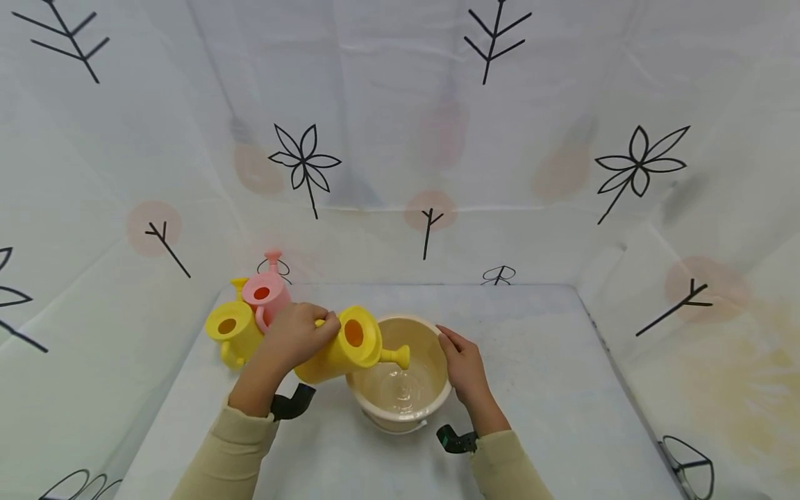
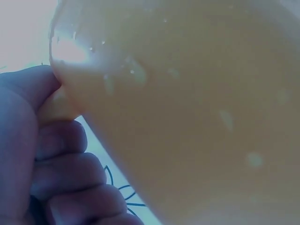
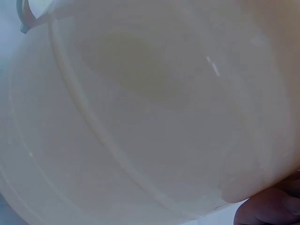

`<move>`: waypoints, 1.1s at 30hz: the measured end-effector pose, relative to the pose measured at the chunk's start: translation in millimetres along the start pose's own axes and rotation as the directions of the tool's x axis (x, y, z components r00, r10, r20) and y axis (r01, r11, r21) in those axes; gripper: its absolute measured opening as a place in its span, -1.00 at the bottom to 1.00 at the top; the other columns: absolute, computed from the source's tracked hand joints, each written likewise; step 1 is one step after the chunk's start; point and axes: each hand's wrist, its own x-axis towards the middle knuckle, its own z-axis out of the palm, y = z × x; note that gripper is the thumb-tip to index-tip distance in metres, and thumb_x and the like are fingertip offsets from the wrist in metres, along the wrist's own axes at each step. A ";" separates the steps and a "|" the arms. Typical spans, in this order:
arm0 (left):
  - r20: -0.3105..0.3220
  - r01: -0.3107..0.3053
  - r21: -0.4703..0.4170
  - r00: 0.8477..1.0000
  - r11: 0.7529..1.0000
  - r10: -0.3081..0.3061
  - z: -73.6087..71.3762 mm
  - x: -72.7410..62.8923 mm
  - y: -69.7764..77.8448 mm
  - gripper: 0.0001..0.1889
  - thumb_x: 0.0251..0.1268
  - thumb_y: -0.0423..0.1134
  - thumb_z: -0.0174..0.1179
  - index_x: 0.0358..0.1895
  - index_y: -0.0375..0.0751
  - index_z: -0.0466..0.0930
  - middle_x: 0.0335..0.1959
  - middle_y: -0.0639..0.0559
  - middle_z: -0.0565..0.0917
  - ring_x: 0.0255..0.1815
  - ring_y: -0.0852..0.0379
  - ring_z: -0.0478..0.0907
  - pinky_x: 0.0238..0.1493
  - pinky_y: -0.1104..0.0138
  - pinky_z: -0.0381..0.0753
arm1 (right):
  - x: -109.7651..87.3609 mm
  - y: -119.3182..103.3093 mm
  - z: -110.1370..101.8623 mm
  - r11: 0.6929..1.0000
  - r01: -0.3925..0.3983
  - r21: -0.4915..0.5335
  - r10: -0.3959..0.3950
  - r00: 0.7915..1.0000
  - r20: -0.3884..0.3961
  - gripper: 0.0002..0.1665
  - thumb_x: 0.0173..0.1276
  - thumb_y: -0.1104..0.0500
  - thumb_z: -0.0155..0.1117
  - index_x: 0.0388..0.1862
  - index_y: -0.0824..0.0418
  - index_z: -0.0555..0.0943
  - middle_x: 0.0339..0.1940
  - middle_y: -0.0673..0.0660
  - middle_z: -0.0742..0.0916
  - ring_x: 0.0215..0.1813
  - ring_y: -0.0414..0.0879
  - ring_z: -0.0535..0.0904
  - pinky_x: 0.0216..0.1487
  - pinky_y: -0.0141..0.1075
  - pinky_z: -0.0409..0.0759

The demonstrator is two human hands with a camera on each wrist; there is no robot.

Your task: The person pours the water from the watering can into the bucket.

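Observation:
In the head view my left hand (image 1: 298, 335) grips the handle of a yellow watering can (image 1: 331, 355). The can is tilted, its spout over the opening of a cream bucket (image 1: 400, 413). In the left wrist view my curled fingers (image 2: 77, 173) wrap the handle, and pale drops or specks show on the can's side. My right hand (image 1: 464, 361) holds the bucket's right rim, thumb and fingers on either side of the edge. Clear liquid seems to lie on the bucket's bottom. The right wrist view shows the bucket's outer wall (image 3: 140, 117) close up, fingertips (image 3: 267, 208) at its edge.
At the table's back left stand a second yellow watering can (image 1: 234, 330) and a pink watering can (image 1: 267, 295), side by side. The white table (image 1: 531, 410) meets a white patterned cloth (image 1: 387, 173) at the back and sides.

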 end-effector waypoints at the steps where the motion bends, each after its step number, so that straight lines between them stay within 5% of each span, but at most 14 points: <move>1: -0.001 0.005 -0.014 1.000 1.000 -0.005 0.2 -0.8 -1.3 -0.58 0.27 -0.07 -0.02 -0.74 -0.16 0.36 -0.73 0.05 0.28 -0.62 0.10 0.32 -0.50 0.34 0.28 | 0.0 0.5 0.1 1.000 0.003 -0.001 -0.003 1.000 -0.001 -0.53 0.50 -0.08 0.00 0.29 0.00 0.52 0.31 0.12 0.57 0.30 0.05 0.53 0.13 -0.11 0.58; 11: -0.071 -0.010 -0.088 0.997 0.996 0.003 4.1 -9.3 -15.5 -0.61 0.27 -0.11 0.00 -0.73 -0.16 0.37 -0.78 0.04 0.33 -0.62 0.10 0.34 -0.50 0.34 0.34 | -0.5 -0.8 0.2 1.000 0.001 0.002 -0.001 1.000 -0.001 -0.53 0.50 -0.08 0.01 0.29 0.01 0.52 0.30 0.13 0.58 0.28 0.05 0.54 0.12 -0.12 0.59; 33: -0.192 0.093 -0.275 0.970 0.957 -0.149 17.4 -21.0 -37.8 -0.62 0.26 -0.11 0.05 -0.71 -0.20 0.41 -0.76 -0.01 0.41 -0.55 0.05 0.40 -0.46 0.33 0.41 | -0.8 -2.0 -0.3 1.000 -0.009 0.018 0.009 1.000 -0.009 -0.56 0.50 -0.05 0.01 0.27 0.01 0.54 0.30 0.12 0.58 0.30 0.02 0.53 0.15 -0.11 0.58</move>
